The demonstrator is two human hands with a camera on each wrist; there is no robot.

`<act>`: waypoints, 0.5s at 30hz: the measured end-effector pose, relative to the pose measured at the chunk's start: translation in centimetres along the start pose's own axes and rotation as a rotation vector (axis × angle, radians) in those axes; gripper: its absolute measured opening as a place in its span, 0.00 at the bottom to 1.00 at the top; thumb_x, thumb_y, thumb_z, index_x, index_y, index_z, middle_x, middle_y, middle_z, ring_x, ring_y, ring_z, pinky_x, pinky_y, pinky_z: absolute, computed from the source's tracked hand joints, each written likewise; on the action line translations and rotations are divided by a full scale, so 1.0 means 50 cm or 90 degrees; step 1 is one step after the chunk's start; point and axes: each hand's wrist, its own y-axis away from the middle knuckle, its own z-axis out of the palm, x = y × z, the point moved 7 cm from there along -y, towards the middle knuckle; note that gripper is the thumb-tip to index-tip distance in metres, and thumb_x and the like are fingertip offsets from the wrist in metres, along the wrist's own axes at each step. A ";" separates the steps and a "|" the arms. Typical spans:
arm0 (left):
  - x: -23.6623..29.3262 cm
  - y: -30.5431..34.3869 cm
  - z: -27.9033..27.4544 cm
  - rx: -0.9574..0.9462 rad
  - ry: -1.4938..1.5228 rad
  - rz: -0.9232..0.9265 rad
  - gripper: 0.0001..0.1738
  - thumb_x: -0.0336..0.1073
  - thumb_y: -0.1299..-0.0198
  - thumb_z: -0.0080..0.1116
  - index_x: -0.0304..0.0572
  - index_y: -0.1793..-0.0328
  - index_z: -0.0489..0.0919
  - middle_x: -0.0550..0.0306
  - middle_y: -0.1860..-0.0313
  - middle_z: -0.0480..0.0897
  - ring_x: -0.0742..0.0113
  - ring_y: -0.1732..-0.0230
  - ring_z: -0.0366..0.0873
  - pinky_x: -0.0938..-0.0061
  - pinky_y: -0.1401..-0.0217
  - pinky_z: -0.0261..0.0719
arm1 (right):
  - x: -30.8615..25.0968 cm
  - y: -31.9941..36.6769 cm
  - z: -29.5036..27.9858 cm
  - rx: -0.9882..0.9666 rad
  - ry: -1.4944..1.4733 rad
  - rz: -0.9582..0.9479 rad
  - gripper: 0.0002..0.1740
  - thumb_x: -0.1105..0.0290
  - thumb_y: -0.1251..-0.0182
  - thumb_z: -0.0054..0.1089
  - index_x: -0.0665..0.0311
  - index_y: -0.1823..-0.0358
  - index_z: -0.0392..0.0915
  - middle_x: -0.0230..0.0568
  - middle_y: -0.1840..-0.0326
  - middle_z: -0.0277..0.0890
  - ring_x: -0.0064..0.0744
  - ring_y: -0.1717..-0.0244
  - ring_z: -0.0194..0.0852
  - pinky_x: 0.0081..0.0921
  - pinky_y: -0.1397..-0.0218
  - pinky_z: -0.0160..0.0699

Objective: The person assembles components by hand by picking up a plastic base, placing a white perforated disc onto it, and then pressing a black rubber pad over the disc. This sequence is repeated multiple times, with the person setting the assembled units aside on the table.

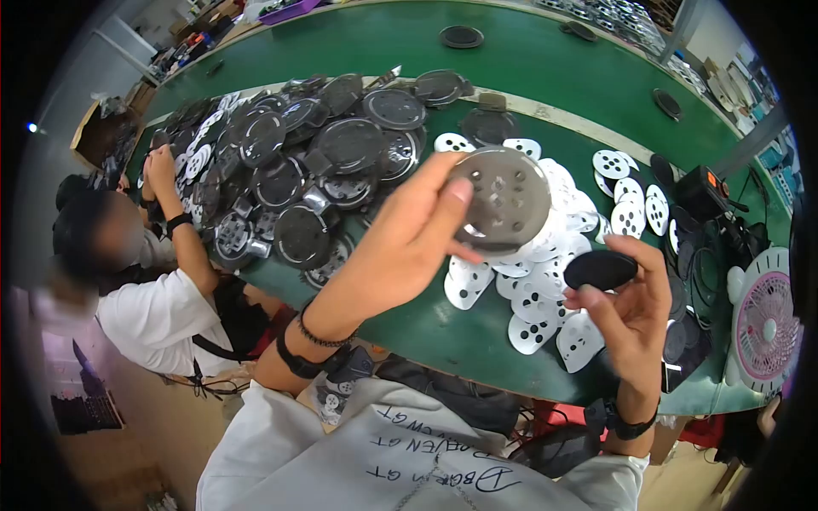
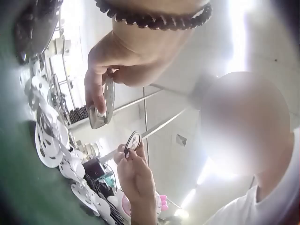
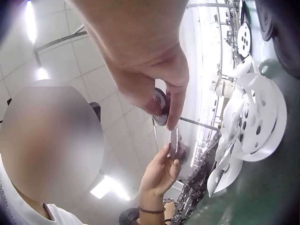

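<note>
Head view: left hand (image 1: 409, 217) pinches the smoky disc (image 1: 511, 209) at its edge, thumb over the near face; right hand (image 1: 635, 319) grips the black disc (image 1: 601, 270) between thumb and fingers. Both parts are up off the green table (image 1: 409, 328), apart from each other. Smoky disc looks like light, stiff, glossy plastic: probably slips and scratches easily, might crack if bent. Take it by the rim, keep off the face. Black disc looks light and rigid too; edge hold suits it. Below, loose white perforated plates (image 1: 530, 298) overlap, so no flat set-down spot there. Heap of smoky discs (image 1: 349, 145) crowds the left; fan (image 1: 767, 330) limits room at right.
</note>
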 end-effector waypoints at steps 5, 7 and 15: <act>-0.022 -0.055 0.074 -0.128 0.013 0.063 0.21 0.29 0.25 0.48 0.29 0.29 0.66 0.48 0.37 0.74 0.66 0.43 0.79 0.70 0.49 0.89 | -0.013 -0.001 -0.035 0.094 0.086 -0.022 0.24 0.87 0.42 0.67 0.70 0.43 0.72 0.43 0.60 0.83 0.27 0.53 0.83 0.22 0.52 0.83; -0.019 -0.056 0.089 -0.136 0.026 0.055 0.21 0.25 0.28 0.51 0.27 0.31 0.66 0.46 0.37 0.75 0.66 0.42 0.79 0.68 0.46 0.89 | -0.027 -0.004 -0.037 0.031 0.192 -0.141 0.18 0.88 0.44 0.67 0.70 0.51 0.76 0.46 0.59 0.83 0.29 0.54 0.83 0.24 0.54 0.82; 0.000 -0.035 0.068 -0.029 -0.257 0.327 0.13 0.22 0.43 0.71 0.28 0.52 0.83 0.51 0.64 0.88 0.72 0.63 0.87 0.79 0.58 0.84 | -0.046 -0.004 -0.016 0.062 0.243 -0.247 0.18 0.93 0.50 0.66 0.67 0.59 0.86 0.45 0.57 0.72 0.39 0.58 0.84 0.27 0.58 0.83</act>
